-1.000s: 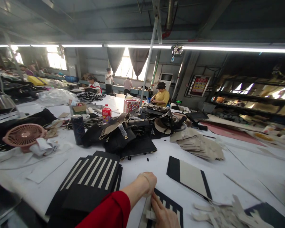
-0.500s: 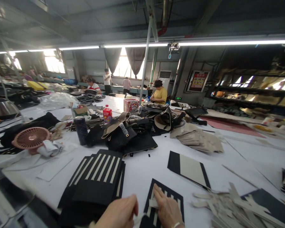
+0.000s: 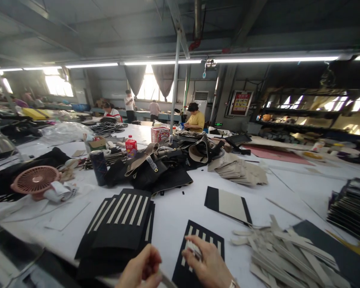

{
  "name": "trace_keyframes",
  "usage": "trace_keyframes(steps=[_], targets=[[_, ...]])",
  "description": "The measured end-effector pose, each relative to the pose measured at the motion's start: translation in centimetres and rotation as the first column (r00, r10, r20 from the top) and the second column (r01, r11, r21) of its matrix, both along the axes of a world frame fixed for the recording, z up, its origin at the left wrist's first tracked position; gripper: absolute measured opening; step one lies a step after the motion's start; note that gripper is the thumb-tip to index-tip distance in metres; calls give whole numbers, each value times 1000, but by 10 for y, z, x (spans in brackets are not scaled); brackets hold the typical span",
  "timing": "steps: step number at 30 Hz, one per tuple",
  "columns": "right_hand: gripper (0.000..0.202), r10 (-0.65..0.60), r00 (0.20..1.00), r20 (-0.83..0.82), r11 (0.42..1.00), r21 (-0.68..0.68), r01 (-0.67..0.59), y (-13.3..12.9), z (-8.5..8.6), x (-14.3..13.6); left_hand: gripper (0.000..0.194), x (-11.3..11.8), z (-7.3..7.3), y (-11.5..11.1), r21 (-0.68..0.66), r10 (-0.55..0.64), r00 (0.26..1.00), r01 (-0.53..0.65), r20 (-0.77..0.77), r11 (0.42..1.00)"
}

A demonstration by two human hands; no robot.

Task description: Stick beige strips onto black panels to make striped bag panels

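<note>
A black panel (image 3: 177,276) with several pale grey strips across it lies on the white table in front of me. My right hand (image 3: 211,262) is over this panel, its fingers curled around a small whitish piece (image 3: 194,249) whose kind I cannot make out. Left of the panel, my left hand (image 3: 142,267) is closed in a pinch. A pale narrow strip (image 3: 167,280) runs from its fingertips toward the bottom edge, partly cut off. Beside my left hand is a stack of black panels (image 3: 117,240), the upper ones bearing similar pale strips.
Loose grey strips (image 3: 285,256) lie in a heap at right, near a black stack (image 3: 351,212). Further back are a black-and-grey panel (image 3: 232,204), black bag parts (image 3: 168,168), a dark tumbler (image 3: 98,168) and a pink fan (image 3: 36,180). A person in yellow (image 3: 195,120) works across the table.
My right hand has lifted from lying flat on the panel and curled around the whitish piece. My left hand has shifted left and down, its fingers pinched. The view has turned slightly right.
</note>
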State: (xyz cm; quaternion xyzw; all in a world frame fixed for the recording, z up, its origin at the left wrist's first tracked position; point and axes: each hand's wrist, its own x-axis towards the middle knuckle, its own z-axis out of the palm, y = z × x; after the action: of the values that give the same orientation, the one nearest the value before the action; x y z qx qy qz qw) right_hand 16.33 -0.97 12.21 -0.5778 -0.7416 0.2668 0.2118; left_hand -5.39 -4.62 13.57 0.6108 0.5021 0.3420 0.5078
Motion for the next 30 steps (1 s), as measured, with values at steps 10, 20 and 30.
trace_keyframes(steps=[10,20,30], targets=[[45,-376,838,396,923,242,300,-4,-12,126,16,55,-31,24,79,50,826,-7,-562,997],[42,59,922,382,972,190,-141,42,-76,30,15,73,-48,38,9,24,654,-27,-757,1000],[44,40,919,392,944,288,-164,47,-101,30,11,78,-51,46,-5,54,587,-98,-808,995]])
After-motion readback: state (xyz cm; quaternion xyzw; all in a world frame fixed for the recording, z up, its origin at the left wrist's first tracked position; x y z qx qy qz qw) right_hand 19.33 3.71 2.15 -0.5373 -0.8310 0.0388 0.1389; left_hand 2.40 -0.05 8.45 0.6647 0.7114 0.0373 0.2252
